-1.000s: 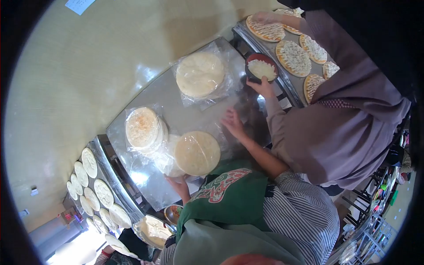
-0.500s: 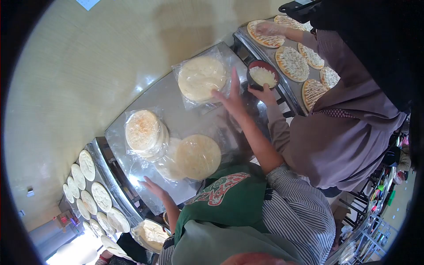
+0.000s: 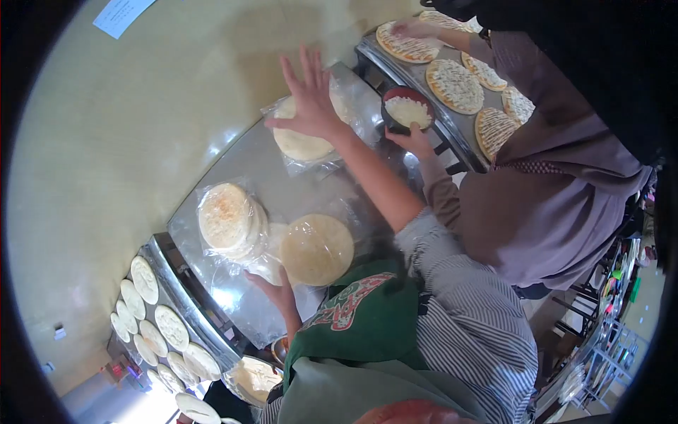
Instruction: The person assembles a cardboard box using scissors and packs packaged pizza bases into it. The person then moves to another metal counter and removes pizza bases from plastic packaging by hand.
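Note:
My right hand (image 3: pixel 309 106) is spread wide above a pale flatbread (image 3: pixel 300 145) in clear plastic at the top of the metal table, partly hiding it. Whether it touches the bread, I cannot tell. My left hand (image 3: pixel 279 291), fingers apart and empty, is at the lower left edge of another round flatbread (image 3: pixel 317 250), over clear plastic. To the left of that bread stands a stack of bagged flatbreads (image 3: pixel 224 217), the top one browned in the middle.
At right, a co-worker (image 3: pixel 530 191) holds a dark bowl of white shreds (image 3: pixel 408 113), the other hand over a tray of topped rounds (image 3: pixel 454 86). Plain rounds lie on a tray (image 3: pixel 187 297) at lower left, near a basin of pale creamy stuff (image 3: pixel 253 380). A wall (image 3: pixel 141 127) borders the table.
My right hand has moved up and left from the table's right part to above the top flatbread, fingers spreading. My left hand went left, then back right beside the round bread.

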Motion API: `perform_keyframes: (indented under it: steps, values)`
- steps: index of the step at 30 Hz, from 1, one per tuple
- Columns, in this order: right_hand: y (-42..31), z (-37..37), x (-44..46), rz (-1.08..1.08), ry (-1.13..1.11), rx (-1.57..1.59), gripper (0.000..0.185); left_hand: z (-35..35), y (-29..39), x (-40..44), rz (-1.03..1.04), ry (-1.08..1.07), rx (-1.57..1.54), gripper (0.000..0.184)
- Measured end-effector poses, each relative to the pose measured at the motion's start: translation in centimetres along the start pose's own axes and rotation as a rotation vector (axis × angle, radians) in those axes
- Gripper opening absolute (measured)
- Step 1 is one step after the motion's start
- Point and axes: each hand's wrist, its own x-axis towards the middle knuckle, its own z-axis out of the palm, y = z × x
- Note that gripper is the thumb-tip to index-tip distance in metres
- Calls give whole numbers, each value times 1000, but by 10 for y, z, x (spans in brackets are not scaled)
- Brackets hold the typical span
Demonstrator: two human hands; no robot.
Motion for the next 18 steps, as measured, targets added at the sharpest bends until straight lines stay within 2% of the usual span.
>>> perform_keyframes:
  steps: [1, 4, 5, 8, 9, 12, 13, 14, 15, 17, 18]
  values:
    - [2, 0, 8, 38, 76, -28, 119, 4, -10, -3, 35, -21, 40, 92]
    - [37, 18, 22, 422, 452, 254, 116, 2, -16, -13, 16, -97, 63, 92]
    - [44, 20, 16, 495, 457, 248, 115, -1, -10, -17, -119, -110, -27, 73]
    - [38, 32, -27, 254, 286, 219, 113, 2, -61, -19, -358, -229, -349, 49]
    - [33, 39, -46, 184, 184, 248, 110, 5, -70, -22, -253, -169, -356, 35]
    - [-3, 61, -75, -53, -180, 200, 105, -1, -65, -18, -275, -182, -428, 37]
    - [-19, 99, -83, -162, -113, 383, 98, 2, -68, -16, -264, -146, -442, 36]
    - [-57, 101, -80, -246, -239, 607, 82, 5, -71, -17, -303, -144, -456, 36]
    - [-96, 84, -70, -472, -214, 748, 82, 9, -75, -15, -346, -147, -476, 37]
    - [-176, 62, -60, -819, -256, 694, 85, 9, -77, -12, -362, -153, -534, 40]
    - [-216, 49, -55, -989, -279, 682, 87, 5, -56, -5, -496, -151, -531, 42]
